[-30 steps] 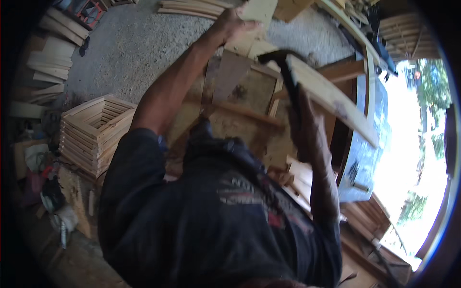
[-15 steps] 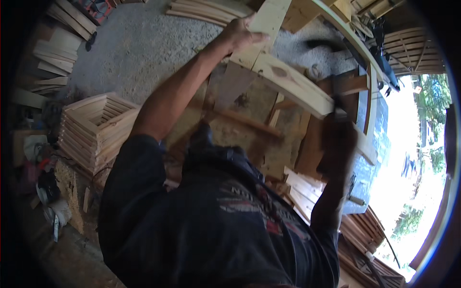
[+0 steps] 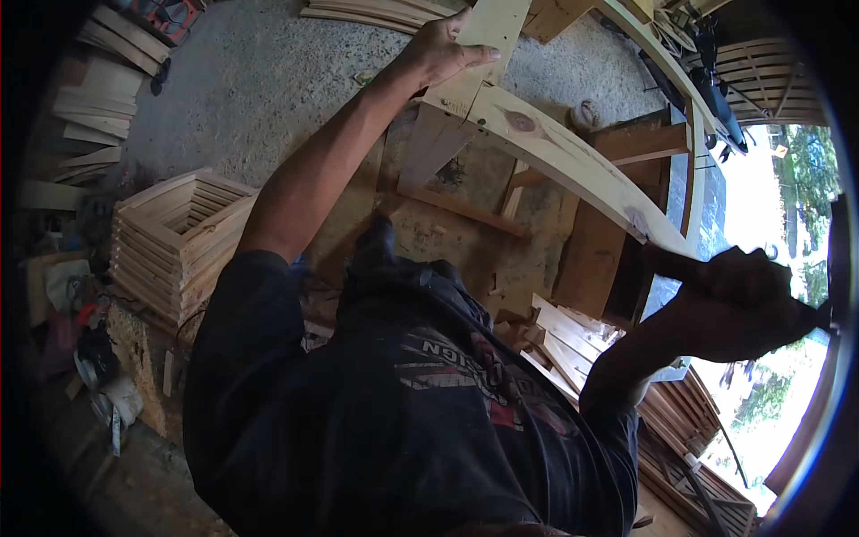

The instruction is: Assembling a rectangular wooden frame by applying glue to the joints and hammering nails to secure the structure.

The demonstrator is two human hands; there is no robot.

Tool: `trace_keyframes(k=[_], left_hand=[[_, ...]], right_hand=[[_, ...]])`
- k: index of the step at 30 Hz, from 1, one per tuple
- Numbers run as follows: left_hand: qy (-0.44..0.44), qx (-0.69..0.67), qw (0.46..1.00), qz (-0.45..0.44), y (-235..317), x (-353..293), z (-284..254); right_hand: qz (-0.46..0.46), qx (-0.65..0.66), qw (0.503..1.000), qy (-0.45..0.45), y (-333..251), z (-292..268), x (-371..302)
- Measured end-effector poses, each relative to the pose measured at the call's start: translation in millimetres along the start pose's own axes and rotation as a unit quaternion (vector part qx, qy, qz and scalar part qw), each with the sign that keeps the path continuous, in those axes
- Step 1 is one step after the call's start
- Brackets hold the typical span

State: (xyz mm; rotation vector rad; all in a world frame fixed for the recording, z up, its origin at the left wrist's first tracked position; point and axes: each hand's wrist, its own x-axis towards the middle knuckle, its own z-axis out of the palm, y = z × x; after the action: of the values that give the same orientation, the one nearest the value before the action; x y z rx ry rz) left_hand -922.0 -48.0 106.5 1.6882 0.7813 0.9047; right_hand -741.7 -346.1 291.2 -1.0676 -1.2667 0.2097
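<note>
My left hand (image 3: 440, 55) grips a pale board of a wooden frame (image 3: 537, 134), its thumb lying across the face and its fingers at the edge. Dark holes dot the corner where this board meets a longer, slightly curved rail with a brown knot. Off to the right, beyond the end of that rail, my right hand (image 3: 747, 304) is closed in a fist, dark against the bright opening. A dark, bar-like tool (image 3: 667, 263) sticks out of the fist toward the rail; shadow hides its exact kind.
A stack of slatted wooden frames (image 3: 179, 246) stands at left, with loose boards (image 3: 94, 116) beyond it. More strips (image 3: 376, 12) lie on the dusty floor at the top. Wood pieces (image 3: 564, 345) and slatted panels (image 3: 684, 421) lie at lower right. A round-ended object (image 3: 586, 114) sits behind the rail.
My right hand, blurred over the rail earlier, has swung right and away from it with the dark tool. My left hand stays on the board.
</note>
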Motion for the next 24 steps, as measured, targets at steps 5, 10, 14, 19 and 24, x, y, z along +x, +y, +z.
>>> trace_keyframes(k=[5,10,14,19,24], left_hand=[[-0.03,-0.014,0.999,-0.015,6,-1,-4],[-0.014,0.016,1.0,-0.017,22,-7,-3],[-0.03,-0.065,0.997,-0.026,24,-7,-2],[-0.02,-0.053,0.997,-0.054,13,-5,0],[-0.027,-0.164,0.979,-0.119,15,-8,-8]], right_hand=[[0.108,-0.399,0.831,-0.371,23,22,-22],[0.082,-0.237,0.964,-0.094,38,21,-37],[0.07,-0.4,0.831,-0.381,38,21,-38],[0.2,-0.333,0.902,-0.187,36,10,-56],[0.453,-0.109,0.879,-0.099,56,-18,-121]])
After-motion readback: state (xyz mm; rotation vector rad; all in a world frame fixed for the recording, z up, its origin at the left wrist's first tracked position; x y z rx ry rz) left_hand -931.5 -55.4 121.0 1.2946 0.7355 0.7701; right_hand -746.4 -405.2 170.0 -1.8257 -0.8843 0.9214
